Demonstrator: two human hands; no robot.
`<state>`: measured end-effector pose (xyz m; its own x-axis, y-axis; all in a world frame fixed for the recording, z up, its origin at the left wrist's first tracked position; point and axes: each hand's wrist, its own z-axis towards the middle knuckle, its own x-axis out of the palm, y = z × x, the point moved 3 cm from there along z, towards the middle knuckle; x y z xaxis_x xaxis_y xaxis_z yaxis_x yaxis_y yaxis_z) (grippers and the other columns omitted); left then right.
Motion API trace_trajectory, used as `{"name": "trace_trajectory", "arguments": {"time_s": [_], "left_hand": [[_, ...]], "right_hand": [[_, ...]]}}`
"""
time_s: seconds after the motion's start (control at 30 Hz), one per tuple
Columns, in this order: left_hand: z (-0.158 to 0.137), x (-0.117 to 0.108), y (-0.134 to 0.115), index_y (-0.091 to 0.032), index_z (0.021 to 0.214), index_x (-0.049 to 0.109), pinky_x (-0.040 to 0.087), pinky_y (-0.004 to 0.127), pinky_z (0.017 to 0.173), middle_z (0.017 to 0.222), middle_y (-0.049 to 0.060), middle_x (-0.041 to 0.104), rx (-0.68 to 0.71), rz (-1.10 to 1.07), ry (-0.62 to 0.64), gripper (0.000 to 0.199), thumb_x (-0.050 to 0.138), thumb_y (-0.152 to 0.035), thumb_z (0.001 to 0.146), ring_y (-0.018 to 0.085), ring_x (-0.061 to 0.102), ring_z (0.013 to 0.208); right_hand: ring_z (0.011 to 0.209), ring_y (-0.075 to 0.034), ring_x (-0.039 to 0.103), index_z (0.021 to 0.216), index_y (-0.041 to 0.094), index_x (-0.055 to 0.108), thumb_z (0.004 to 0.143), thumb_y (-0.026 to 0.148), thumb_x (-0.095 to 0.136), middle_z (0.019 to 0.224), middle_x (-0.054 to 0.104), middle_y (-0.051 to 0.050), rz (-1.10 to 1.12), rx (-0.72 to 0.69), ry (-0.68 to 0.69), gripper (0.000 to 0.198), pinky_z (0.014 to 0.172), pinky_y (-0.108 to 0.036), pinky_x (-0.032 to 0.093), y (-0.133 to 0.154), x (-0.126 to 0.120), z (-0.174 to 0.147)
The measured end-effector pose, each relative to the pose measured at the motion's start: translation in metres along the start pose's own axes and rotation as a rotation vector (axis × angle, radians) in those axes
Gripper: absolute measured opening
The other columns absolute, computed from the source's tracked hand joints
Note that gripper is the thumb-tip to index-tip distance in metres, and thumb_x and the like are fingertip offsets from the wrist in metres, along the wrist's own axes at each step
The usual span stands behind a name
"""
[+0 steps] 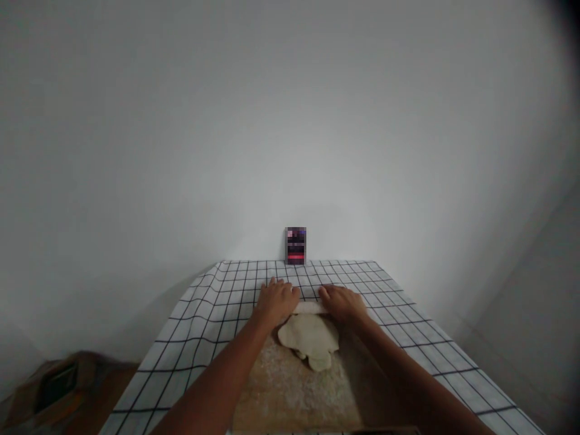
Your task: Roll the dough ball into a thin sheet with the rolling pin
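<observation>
A pale rolling pin (310,307) lies crosswise at the far edge of a flattened sheet of dough (310,338). My left hand (277,300) is closed over the pin's left end, and my right hand (343,301) over its right end. Both hands cover the pin's ends, so only its middle shows. The dough has an uneven outline, with a ragged lobe towards me. Beneath it is a wooden board (294,399) dusted with flour.
A white cloth with a black grid (190,338) covers the table. At its far edge a small dark, blurred-out rectangular object (296,246) leans against the white wall (290,133). A cardboard box (58,386) stands on the floor at the lower left.
</observation>
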<state>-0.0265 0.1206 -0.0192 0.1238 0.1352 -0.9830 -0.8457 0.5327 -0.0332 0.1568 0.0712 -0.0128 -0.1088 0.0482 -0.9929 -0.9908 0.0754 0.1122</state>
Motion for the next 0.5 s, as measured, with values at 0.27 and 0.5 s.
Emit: {"name": "trace_trajectory", "arguments": {"time_s": [0.27, 0.5], "left_hand": [[0.006, 0.001, 0.002, -0.021, 0.128, 0.070, 0.036, 0.068, 0.113, 0.151, 0.016, 0.059, -0.113, -0.020, 0.036, 0.043, 0.035, -0.036, 0.107, 0.040, 0.043, 0.147], [-0.019, -0.007, -0.008, -0.020, 0.137, 0.066, 0.029, 0.065, 0.120, 0.156, 0.014, 0.055, -0.120, -0.010, -0.011, 0.045, 0.039, -0.039, 0.106, 0.038, 0.036, 0.153]], "right_hand": [[0.112, -0.024, 0.070, 0.117, 0.022, 0.071, 0.108, 0.031, 0.026, 0.126, 0.074, -0.012, -0.012, -0.002, 0.004, 0.047, 0.089, -0.036, 0.050, 0.002, -0.002, 0.000], [0.109, -0.025, 0.072, 0.110, 0.022, 0.071, 0.108, 0.028, 0.028, 0.119, 0.077, -0.011, -0.074, -0.054, -0.051, 0.043, 0.085, -0.034, 0.051, 0.007, -0.001, -0.026]]}}
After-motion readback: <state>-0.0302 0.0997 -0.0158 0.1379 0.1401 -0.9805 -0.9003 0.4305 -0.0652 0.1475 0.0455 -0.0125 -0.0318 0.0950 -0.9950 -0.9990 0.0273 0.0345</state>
